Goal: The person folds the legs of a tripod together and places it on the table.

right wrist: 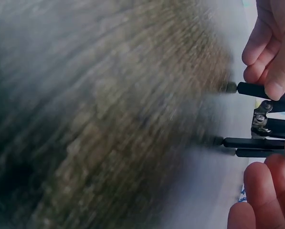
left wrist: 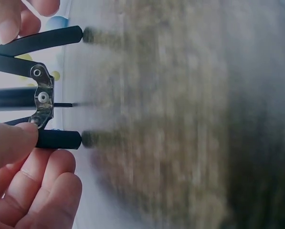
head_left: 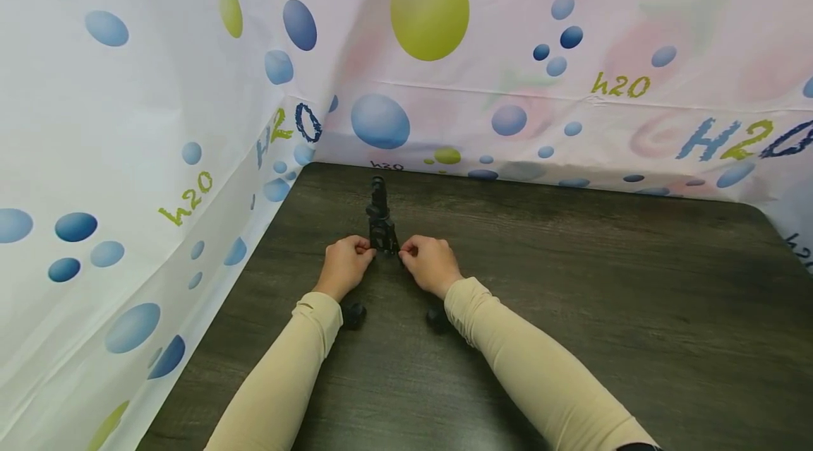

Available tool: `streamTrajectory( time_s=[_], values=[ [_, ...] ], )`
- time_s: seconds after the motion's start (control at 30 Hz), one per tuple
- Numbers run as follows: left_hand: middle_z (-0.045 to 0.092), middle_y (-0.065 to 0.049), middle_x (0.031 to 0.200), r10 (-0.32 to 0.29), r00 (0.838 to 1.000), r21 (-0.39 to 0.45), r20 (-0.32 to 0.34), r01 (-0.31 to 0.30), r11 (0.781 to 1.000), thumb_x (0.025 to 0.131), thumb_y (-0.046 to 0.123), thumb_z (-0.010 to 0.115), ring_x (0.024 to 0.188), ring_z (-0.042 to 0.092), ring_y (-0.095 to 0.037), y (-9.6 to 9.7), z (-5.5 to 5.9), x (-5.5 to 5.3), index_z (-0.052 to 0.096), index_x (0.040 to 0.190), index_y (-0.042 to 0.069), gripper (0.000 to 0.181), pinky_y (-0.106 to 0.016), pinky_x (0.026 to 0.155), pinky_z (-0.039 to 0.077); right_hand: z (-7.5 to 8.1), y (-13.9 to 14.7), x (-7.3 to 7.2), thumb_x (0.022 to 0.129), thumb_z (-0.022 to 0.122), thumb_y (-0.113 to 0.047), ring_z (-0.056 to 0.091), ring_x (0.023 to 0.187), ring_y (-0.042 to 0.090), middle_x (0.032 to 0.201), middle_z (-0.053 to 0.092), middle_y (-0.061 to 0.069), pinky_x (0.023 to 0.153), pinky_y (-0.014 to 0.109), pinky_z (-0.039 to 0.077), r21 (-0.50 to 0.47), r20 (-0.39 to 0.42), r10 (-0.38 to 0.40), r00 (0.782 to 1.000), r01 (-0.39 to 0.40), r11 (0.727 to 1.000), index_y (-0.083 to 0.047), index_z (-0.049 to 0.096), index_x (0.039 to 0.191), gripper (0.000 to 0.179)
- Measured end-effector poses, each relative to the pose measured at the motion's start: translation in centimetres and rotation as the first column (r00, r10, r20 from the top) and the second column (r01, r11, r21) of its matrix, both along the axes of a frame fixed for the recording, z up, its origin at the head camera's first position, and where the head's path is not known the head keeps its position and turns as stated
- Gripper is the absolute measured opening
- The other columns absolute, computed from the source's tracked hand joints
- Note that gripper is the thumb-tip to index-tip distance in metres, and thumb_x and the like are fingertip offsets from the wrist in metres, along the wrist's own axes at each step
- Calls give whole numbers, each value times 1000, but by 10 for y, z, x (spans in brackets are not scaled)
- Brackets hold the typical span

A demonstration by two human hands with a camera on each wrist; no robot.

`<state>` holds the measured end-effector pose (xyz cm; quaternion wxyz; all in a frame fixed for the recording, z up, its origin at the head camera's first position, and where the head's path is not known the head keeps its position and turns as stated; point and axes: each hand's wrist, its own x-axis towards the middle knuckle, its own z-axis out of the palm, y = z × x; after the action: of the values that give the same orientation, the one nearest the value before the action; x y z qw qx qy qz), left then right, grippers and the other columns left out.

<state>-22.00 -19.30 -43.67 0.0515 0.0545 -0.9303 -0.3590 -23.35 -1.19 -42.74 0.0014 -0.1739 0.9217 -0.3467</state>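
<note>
A small black tripod stands upright on the dark wooden table, its slim top pointing toward the back wall. My left hand pinches one tripod leg between thumb and fingers, low down near the metal hinge bracket. On the other side, my right hand holds another leg by thumb and fingertips. The legs are only slightly spread, with dark feet pointing down at the tabletop. In the right wrist view the upper part of the tripod is cut off.
The dark wooden table reaches far to the right. White sheeting with printed bubbles and lettering rises along its left and back edges. Dark round pieces show beneath both wrists.
</note>
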Motion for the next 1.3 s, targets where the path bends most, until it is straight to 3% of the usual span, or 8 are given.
streamTrajectory(
  time_s=[0.87, 1.3],
  values=[
    [73, -8, 91, 13, 999, -34, 29, -12, 999, 95, 16, 71, 81, 67, -24, 3, 0, -2, 75, 106, 1, 19, -39, 72, 55, -6, -6, -3, 97, 68, -21, 59, 66, 14, 76, 66, -5, 66, 35, 51, -11, 0, -24, 1000, 24, 1000, -12, 74, 91, 12],
    [74, -7, 89, 9, 1000, -48, 12, -8, 999, 94, 16, 72, 78, 67, -22, 3, 1, -2, 76, 103, 2, 17, -39, 71, 55, -6, -9, -2, 96, 69, -20, 62, 68, 16, 76, 68, -3, 67, 36, 52, -24, -32, -39, 999, 38, 999, -11, 75, 91, 12]
  ],
)
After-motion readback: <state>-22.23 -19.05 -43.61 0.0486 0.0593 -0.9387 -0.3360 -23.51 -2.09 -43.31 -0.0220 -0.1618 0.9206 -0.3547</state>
